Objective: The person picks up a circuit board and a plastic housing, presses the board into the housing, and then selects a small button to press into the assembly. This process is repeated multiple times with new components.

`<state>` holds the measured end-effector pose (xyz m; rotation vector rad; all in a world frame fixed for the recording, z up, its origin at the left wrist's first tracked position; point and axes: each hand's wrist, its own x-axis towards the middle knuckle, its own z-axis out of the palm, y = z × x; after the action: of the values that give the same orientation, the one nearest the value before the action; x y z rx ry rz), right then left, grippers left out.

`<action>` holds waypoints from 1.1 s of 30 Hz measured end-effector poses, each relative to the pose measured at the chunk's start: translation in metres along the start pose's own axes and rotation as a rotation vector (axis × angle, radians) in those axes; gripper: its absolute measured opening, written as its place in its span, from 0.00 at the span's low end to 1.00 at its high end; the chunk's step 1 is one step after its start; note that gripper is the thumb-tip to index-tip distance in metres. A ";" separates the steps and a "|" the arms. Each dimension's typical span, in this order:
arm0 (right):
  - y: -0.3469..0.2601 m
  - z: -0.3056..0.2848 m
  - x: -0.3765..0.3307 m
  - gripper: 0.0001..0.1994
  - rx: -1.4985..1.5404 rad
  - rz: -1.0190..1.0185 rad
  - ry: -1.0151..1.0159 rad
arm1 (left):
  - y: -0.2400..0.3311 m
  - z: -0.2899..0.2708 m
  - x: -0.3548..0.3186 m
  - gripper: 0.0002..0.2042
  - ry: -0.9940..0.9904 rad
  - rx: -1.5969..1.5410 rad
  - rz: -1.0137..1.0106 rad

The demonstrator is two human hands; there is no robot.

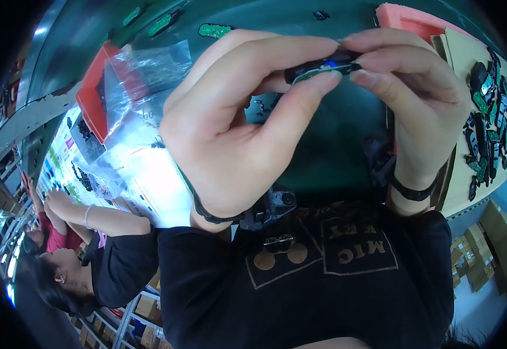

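Note:
Both of my hands are raised close to the camera and pinch one small piece between their fingertips. The piece is a black plastic housing with a green circuit board (321,67) and a small blue spot on it. My left hand (236,128) grips its left end with thumb and fingers. My right hand (416,99) holds the right end. Each wrist wears a dark band. Most of the piece is hidden by my fingers.
A dark green work surface (335,151) lies behind the hands. A red tray (93,93) with clear plastic bags (143,70) is at the left. A cardboard sheet (468,192) with several black and green parts lies at the right, pink foam (407,20) beyond it. Another person (102,256) sits lower left.

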<state>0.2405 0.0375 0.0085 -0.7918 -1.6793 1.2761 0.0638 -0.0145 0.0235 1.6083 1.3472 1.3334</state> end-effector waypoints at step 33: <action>0.002 -0.011 -0.003 0.18 0.390 0.135 -0.136 | 0.008 -0.004 -0.001 0.11 -0.051 -0.352 -0.232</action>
<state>0.2514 0.0395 0.0067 -0.6002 -1.4307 1.7184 0.0625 -0.0182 0.0320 1.2045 1.1528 1.2939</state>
